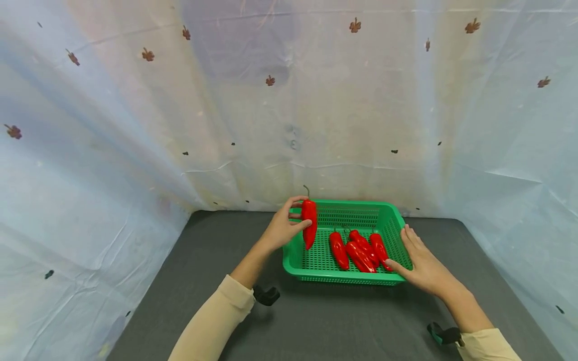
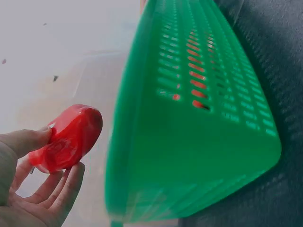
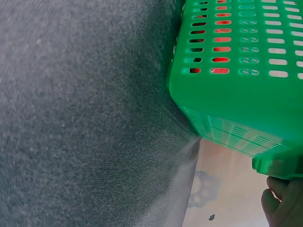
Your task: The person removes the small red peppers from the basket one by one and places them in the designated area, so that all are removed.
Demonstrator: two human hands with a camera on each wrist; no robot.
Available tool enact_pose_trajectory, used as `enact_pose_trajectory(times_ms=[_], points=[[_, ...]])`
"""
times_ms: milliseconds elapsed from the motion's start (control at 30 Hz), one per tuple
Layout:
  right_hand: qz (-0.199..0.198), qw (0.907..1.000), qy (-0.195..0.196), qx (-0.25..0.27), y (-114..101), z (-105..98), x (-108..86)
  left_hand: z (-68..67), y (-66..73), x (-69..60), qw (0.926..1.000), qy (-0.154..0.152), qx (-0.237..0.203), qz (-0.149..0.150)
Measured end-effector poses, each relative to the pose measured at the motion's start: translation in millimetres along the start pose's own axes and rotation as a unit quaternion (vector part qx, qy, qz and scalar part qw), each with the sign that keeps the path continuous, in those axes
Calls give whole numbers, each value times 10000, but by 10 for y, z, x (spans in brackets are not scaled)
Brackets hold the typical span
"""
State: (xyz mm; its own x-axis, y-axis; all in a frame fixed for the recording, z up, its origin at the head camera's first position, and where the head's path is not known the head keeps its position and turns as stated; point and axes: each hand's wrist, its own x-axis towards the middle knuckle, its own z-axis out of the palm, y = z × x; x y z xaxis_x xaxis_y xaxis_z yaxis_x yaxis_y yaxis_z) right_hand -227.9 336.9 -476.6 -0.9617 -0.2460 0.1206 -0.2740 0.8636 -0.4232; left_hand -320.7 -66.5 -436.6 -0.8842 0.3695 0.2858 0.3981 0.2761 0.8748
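Note:
Pinched between the thumb and fingers of my left hand is a red pepper, its green stem pointing up, held above the left end of a green plastic basket. The left wrist view shows the same pepper beside the basket's rim. Several more red peppers lie on the basket floor, toward its right half. My right hand rests at the basket's right rim with its fingers extended. Only a bit of that hand shows in the right wrist view, by the rim.
The basket stands on a dark grey tabletop, near its back edge. Behind and at both sides hangs a pale sheet with small brown leaf prints. Dark wrist straps sit below both hands.

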Motion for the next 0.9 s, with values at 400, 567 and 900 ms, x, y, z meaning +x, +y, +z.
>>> enact_pose_trajectory(times_ms=[400, 567, 900], points=[[-160, 9996, -3, -215, -3, -24, -9, -348, -103, -152, 9995, 269, -87, -118], [-201, 9992, -5, -337, -8, -29, -8, -468, -223, -216, 9992, 349, 2, -195], [-300, 9984, 10, -475, -28, -51, -16, -652, -412, -325, 9974, 464, 163, -520]])
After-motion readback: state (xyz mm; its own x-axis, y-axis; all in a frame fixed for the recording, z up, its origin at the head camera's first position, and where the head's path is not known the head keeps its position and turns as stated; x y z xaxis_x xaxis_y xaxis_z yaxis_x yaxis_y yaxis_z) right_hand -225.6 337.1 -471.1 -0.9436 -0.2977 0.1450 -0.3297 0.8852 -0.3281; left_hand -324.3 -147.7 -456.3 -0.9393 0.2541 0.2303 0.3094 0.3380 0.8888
